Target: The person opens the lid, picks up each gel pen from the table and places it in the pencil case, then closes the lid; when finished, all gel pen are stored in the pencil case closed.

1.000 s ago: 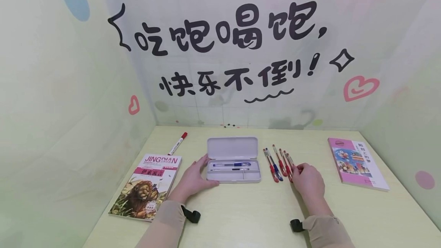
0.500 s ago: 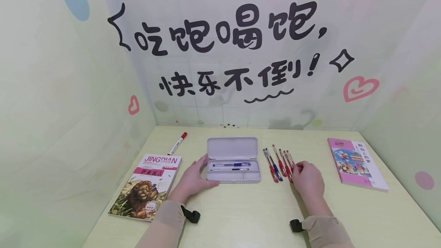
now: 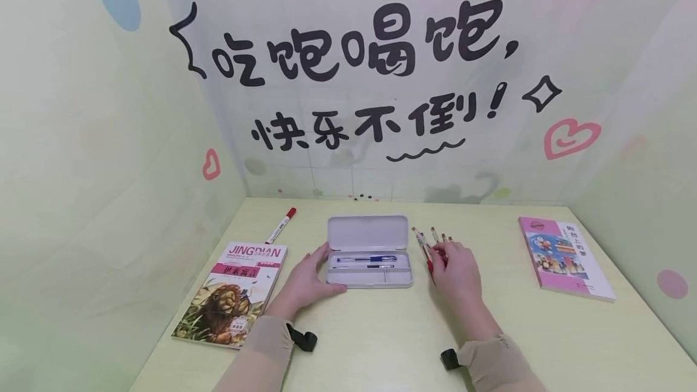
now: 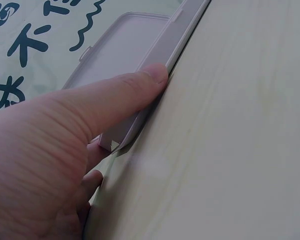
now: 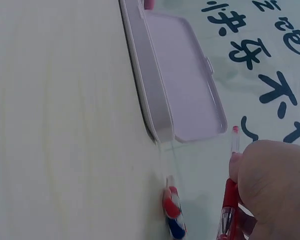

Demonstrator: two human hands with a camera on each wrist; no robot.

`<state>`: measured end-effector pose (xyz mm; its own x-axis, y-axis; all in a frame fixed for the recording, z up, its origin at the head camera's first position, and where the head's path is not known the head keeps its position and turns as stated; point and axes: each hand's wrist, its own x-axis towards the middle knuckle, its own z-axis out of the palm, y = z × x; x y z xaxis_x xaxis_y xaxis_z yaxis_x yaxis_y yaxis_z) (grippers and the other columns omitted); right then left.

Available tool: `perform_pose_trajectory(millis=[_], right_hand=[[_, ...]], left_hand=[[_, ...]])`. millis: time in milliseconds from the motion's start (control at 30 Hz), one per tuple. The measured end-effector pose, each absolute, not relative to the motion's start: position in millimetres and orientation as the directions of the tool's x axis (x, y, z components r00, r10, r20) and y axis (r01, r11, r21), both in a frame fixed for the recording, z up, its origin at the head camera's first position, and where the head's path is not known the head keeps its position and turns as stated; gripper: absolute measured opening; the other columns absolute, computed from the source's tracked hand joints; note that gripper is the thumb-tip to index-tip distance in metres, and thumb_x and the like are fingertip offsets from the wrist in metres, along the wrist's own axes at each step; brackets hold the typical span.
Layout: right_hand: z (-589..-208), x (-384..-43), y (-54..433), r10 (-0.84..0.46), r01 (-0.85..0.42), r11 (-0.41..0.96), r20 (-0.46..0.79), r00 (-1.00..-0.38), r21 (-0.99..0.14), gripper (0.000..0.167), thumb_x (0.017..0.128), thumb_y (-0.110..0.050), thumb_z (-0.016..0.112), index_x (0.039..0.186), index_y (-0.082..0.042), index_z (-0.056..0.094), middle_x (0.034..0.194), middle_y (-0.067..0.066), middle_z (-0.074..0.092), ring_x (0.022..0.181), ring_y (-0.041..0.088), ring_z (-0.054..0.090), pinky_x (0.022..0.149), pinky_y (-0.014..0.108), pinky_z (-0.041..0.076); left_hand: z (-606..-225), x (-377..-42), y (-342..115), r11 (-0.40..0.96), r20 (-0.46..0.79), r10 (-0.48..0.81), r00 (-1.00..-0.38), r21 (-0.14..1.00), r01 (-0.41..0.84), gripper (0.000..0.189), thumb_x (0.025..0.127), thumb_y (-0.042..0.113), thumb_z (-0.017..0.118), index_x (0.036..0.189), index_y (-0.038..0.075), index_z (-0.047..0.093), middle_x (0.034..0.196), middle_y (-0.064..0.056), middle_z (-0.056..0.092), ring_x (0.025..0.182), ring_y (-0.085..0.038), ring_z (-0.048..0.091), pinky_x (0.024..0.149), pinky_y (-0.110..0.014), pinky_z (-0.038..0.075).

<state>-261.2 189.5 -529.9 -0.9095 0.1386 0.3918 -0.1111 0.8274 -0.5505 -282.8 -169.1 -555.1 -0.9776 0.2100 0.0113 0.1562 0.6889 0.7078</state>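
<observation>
My left hand (image 3: pixel 306 283) holds the left end of an open, pale lilac pencil case (image 3: pixel 405 278). In the left wrist view the thumb lies along its front wall, with fingers around the corner. Inside lie a blue pen (image 3: pixel 376 258) and a slim dark-tipped pen (image 3: pixel 376 267). My right hand (image 3: pixel 459 274) is right of the case, over a group of gel pens. It pinches a red pen (image 5: pixel 229 200), clear-barrelled, between thumb and fingers. A red pen (image 5: pixel 170 204) and a blue pen (image 5: pixel 175 227) lie beside it; other pens are partly hidden by the hand.
A book with a lion cover (image 3: pixel 225 301) lies left of the left forearm. Behind it is a red-capped marker (image 3: pixel 281 225). A pink and white book (image 3: pixel 566 259) lies at the right. Printed fabric walls (image 3: pixel 381 180) enclose the table (image 3: pixel 381 337).
My right hand has moved left from the right side of the pen group and now covers much of it. The leftmost pens lean more. My left hand has stayed at the case.
</observation>
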Motion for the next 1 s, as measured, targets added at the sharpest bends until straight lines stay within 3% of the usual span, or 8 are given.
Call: perform_pose_trajectory(millis=[233, 467, 667, 1000], right_hand=[[-531.2, -270.2, 156.8, 0.029, -0.196, 0.821, 0.381, -0.924, -0.537, 0.016, 0.106, -0.023, 0.073, 0.114, -0.01, 0.078, 0.115, 0.013, 0.076, 0.115, 0.039, 0.067, 0.1, 0.059, 0.058], [-528.8, -278.9, 123.0, -0.109, -0.297, 0.854, 0.41, -0.906, -0.428, 0.011, 0.103, -0.023, 0.076, 0.108, -0.014, 0.08, 0.109, 0.008, 0.077, 0.104, 0.034, 0.069, 0.096, 0.055, 0.06], [-530.0, -283.7, 103.0, -0.216, -0.374, 0.86, 0.415, -0.884, -0.348, 0.007, 0.101, -0.024, 0.08, 0.102, -0.017, 0.08, 0.106, 0.004, 0.078, 0.105, 0.031, 0.071, 0.098, 0.052, 0.061], [-526.3, -286.6, 83.4, -0.279, -0.389, 0.849, 0.323, -0.904, -0.358, 0.008, 0.099, -0.024, 0.083, 0.104, -0.018, 0.082, 0.109, 0.004, 0.078, 0.109, 0.03, 0.07, 0.105, 0.051, 0.059]], left_hand=[[-553.9, -282.8, -168.2, 0.684, 0.011, 0.211, -0.977, 0.713, 0.156, 0.124, 0.073, 0.053, 0.1, 0.175, 0.033, 0.031, 0.178, -0.004, 0.042, 0.167, -0.048, 0.032, 0.138, -0.067, 0.025], [-554.8, -282.7, -168.6, 0.683, 0.014, 0.212, -0.977, 0.713, 0.158, 0.124, 0.073, 0.053, 0.1, 0.175, 0.033, 0.031, 0.178, -0.003, 0.043, 0.167, -0.046, 0.033, 0.139, -0.066, 0.023], [-553.8, -281.9, -169.5, 0.686, 0.0, 0.203, -0.979, 0.713, 0.142, 0.124, 0.074, 0.055, 0.099, 0.175, 0.034, 0.031, 0.178, -0.004, 0.042, 0.166, -0.052, 0.031, 0.136, -0.071, 0.026], [-552.4, -280.6, -168.7, 0.698, -0.01, 0.199, -0.98, 0.704, 0.134, 0.124, 0.074, 0.056, 0.099, 0.175, 0.033, 0.031, 0.178, -0.005, 0.043, 0.165, -0.054, 0.031, 0.133, -0.073, 0.031]])
